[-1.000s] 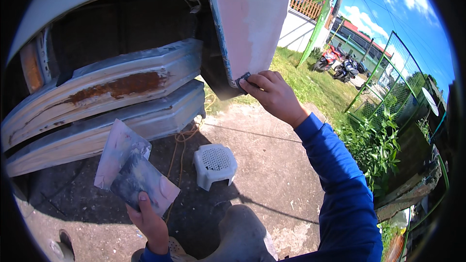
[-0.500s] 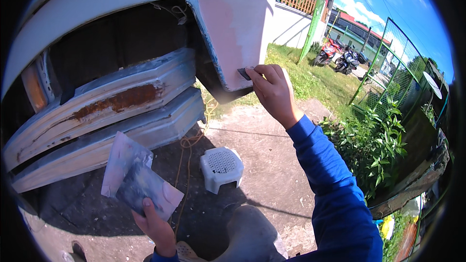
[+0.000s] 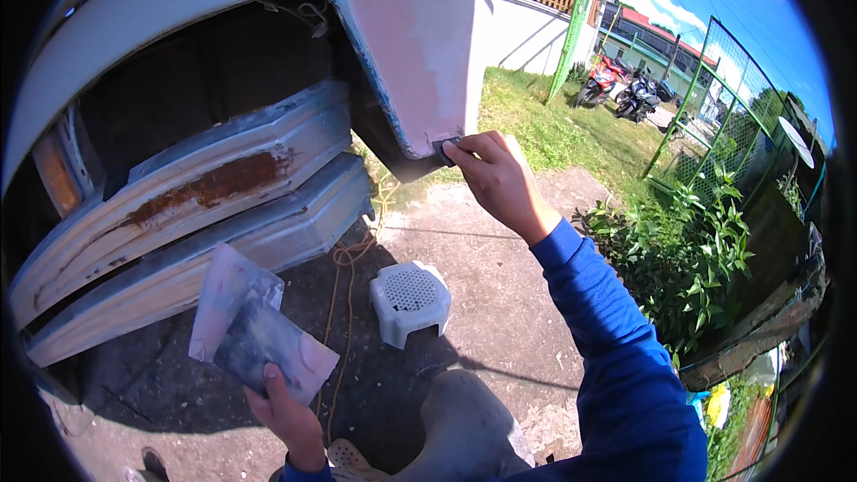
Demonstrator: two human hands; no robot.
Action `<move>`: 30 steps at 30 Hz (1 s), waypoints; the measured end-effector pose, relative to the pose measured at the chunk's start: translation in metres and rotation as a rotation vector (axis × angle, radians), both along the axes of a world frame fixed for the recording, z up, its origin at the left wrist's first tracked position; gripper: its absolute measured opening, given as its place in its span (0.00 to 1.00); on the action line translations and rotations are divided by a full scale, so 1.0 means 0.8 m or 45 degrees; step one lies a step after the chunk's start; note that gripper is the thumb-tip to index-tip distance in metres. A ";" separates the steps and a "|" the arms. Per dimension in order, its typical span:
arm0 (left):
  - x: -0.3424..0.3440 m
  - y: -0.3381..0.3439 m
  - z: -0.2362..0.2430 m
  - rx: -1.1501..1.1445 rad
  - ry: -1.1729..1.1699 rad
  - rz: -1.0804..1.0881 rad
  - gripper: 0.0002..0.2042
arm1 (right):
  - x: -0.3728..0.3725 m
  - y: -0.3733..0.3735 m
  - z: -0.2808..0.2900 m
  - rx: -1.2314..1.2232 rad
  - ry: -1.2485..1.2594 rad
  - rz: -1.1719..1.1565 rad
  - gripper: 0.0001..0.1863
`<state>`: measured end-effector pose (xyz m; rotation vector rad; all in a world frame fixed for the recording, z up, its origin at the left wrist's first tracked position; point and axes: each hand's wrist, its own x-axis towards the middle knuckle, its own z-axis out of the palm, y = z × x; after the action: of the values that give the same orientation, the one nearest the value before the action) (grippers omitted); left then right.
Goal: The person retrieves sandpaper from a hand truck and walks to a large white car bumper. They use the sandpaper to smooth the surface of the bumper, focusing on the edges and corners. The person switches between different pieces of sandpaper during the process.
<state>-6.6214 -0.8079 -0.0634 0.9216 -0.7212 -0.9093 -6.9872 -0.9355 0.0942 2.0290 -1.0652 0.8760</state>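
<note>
My right hand pinches a small dark flat putty spreader between thumb and fingers. Its edge meets the lower corner of a white body panel, which carries a broad pink patch of filler. Lower left, my left hand grips a flat putty board, thumb on top. Pink and grey smears cover the board, and its far end looks like a separate overlapping piece. The fingers beneath it are hidden.
Two long grey metal bumpers, the upper one rusted, lie in the dark opening at left. A white plastic stool stands on the concrete by an orange cord. Bushes and a green mesh gate are at right.
My right hand has moved slightly down, taking the spreader to the panel's bottom corner. The left hand holds the board almost as before. The view has shifted a little.
</note>
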 end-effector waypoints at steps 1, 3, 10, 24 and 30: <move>0.001 0.000 0.000 0.015 -0.012 0.003 0.28 | 0.000 0.002 0.003 -0.020 -0.017 0.005 0.17; 0.000 -0.001 -0.003 0.029 -0.003 0.005 0.27 | -0.003 0.003 0.007 -0.041 -0.020 0.013 0.17; -0.002 -0.001 0.001 0.004 0.015 0.028 0.25 | -0.007 0.002 0.005 -0.026 -0.020 0.052 0.22; -0.006 0.003 0.002 -0.036 0.027 0.001 0.27 | 0.002 0.002 0.022 -0.021 0.060 0.120 0.21; -0.013 0.002 0.003 -0.017 0.003 0.080 0.27 | 0.007 0.004 0.016 0.009 0.051 0.113 0.20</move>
<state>-6.6316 -0.8059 -0.0606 0.9261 -0.6916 -0.8493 -6.9816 -0.9321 0.1072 2.1046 -0.9636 0.8741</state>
